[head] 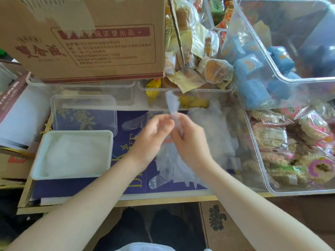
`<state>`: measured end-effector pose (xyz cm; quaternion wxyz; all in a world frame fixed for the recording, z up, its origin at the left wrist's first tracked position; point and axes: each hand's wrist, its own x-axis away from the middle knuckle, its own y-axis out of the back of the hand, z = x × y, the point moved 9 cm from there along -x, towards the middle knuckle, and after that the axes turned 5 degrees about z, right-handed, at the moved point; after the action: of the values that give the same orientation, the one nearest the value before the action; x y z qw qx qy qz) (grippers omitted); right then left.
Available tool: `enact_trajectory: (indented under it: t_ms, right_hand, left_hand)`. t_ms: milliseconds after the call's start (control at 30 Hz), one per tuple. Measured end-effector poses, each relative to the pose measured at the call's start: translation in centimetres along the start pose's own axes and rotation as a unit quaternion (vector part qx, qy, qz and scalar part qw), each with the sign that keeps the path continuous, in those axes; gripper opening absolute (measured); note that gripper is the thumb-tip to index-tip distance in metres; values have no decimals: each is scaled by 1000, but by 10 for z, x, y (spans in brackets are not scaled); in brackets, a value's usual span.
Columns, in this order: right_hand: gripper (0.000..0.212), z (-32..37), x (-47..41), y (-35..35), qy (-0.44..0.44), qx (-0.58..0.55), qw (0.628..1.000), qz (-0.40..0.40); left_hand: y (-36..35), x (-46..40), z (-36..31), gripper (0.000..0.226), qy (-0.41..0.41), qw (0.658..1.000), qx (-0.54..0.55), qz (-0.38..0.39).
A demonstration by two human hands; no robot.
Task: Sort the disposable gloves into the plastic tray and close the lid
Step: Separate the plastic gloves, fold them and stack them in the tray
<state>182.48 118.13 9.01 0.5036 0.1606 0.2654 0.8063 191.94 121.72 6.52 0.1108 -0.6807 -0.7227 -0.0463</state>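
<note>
Mid-sort: our left hand (154, 131) and right hand (188, 140) both pinch one glove (172, 104); next we lay it in the tray (72, 154).

The tray (39, 165) is white, and the gloves (76, 156) in it are a cloudy, see-through white. The lid (54, 105) behind it is clear. The sheet (126, 142) under them is deep navy with gold leaf sprigs and gold letters. The cardboard box (108, 15) is brown with dark red print and a red banner. The clear bin (257, 57) holds sky-blue packets (248, 66). The snack wrappers (315, 127) on the right are pink and purple.
</note>
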Motion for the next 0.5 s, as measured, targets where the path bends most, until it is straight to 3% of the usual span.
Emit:
enact_trajectory:
  t_ms: [100, 233, 400, 500]
  right_hand:
    - [27, 7, 4, -28, 16, 32, 999, 37]
    - [38, 9, 9, -58, 9, -2, 996, 90]
    - [53, 8, 16, -89, -41, -122, 964, 233]
    - [60, 5, 18, -101, -85, -172, 943, 270]
  left_hand:
    - [6, 6, 10, 36, 14, 1000, 10, -17]
    - [28, 14, 18, 8, 32, 996, -13, -85]
    - [51, 18, 37, 13, 79, 990, -35, -109]
    - [53, 19, 47, 24, 103, 993, -30, -56]
